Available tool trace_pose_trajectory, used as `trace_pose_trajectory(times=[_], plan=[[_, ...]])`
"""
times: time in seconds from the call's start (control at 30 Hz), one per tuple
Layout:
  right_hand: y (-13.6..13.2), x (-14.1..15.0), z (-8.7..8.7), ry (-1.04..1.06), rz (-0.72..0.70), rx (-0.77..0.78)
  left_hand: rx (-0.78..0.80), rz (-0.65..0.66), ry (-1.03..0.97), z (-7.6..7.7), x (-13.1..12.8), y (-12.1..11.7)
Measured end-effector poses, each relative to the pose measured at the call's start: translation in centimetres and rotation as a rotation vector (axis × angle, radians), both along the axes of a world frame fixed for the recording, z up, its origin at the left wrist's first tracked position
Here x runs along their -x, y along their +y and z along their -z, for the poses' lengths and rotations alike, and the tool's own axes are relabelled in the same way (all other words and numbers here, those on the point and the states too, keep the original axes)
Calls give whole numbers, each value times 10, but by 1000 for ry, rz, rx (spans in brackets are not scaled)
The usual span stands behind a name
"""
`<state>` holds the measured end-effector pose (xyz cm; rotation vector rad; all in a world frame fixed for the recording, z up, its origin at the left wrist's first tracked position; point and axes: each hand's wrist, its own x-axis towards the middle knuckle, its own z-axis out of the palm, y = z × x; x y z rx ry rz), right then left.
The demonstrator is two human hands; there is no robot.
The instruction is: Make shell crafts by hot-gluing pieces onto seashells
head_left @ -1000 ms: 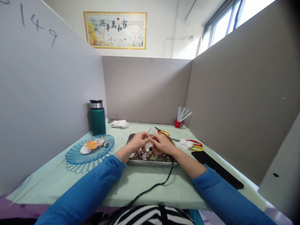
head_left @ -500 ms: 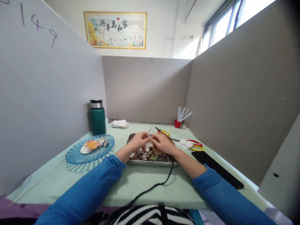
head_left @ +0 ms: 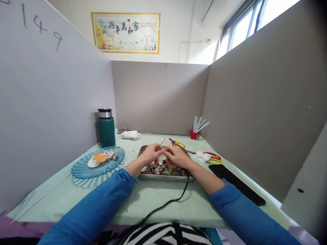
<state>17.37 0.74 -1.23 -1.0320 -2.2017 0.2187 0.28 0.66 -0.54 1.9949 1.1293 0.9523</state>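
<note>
Over a metal tray (head_left: 163, 177) of mixed seashells (head_left: 159, 168), my left hand (head_left: 152, 153) and my right hand (head_left: 176, 156) meet with their fingertips pinched close together. Something small and pale sits between the fingers, mostly hidden by them. A white shell-like piece (head_left: 161, 157) shows just below the fingertips; I cannot tell whether it is held or lies in the tray. Behind my left fingertips a thin white stick (head_left: 162, 140) points up at a slant. A green shell (head_left: 168, 172) lies near the tray's front edge.
At left, a blue scalloped plate (head_left: 81, 172) holds shell pieces, beside a green bottle (head_left: 106, 131). Scissors (head_left: 178, 143), a white tissue (head_left: 201, 156), more scissors (head_left: 214, 158) and a black slab (head_left: 237, 185) lie right. A red cup (head_left: 193, 135) holds translucent sticks. A black cord (head_left: 166, 205) crosses the front.
</note>
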Motion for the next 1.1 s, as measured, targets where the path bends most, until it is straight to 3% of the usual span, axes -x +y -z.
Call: trace_pose_trajectory(times=[1.1], plan=[[-3, 0, -1, -28, 20, -29, -7, -5, 14, -2, -1, -2]])
